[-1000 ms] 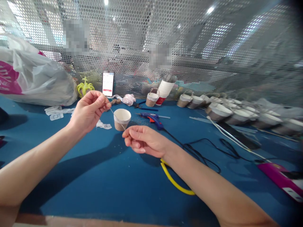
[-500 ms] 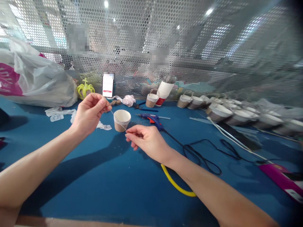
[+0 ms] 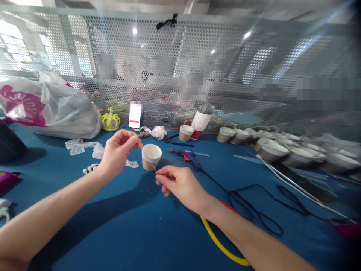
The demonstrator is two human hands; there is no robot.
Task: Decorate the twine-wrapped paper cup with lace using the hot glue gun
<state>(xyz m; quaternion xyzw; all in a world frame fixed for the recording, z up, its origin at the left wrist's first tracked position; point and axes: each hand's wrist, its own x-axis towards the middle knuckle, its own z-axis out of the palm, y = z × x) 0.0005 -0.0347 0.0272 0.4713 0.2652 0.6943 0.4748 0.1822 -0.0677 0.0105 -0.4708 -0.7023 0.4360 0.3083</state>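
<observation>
My left hand (image 3: 118,152) is closed, its thumb and fingertips pinching one end of a thin strand (image 3: 153,166), which could be twine or wire. My right hand (image 3: 182,184) pinches the other end, lower and nearer to me. Stretched between them, the strand slants down in front of a small cup (image 3: 148,164). That cup stands upright on the blue table (image 3: 126,233), white inside and at the top, with a brown band around its lower part. Whether the strand touches the cup I cannot tell. Just right of the cup lies a blue glue gun (image 3: 186,155).
Behind stand a handled cup (image 3: 186,132), a stack of paper cups (image 3: 202,121), pliers (image 3: 179,143) and a phone (image 3: 135,116). Several finished-looking cups (image 3: 272,149) crowd the right. Lace (image 3: 97,150) and a plastic bag (image 3: 64,109) are left. A black cord (image 3: 248,205) trails right.
The view has tilted up, so the table's things appear lower and slightly further right. Both hands keep their pinch on the strand, in nearly the same pose beside the cup.
</observation>
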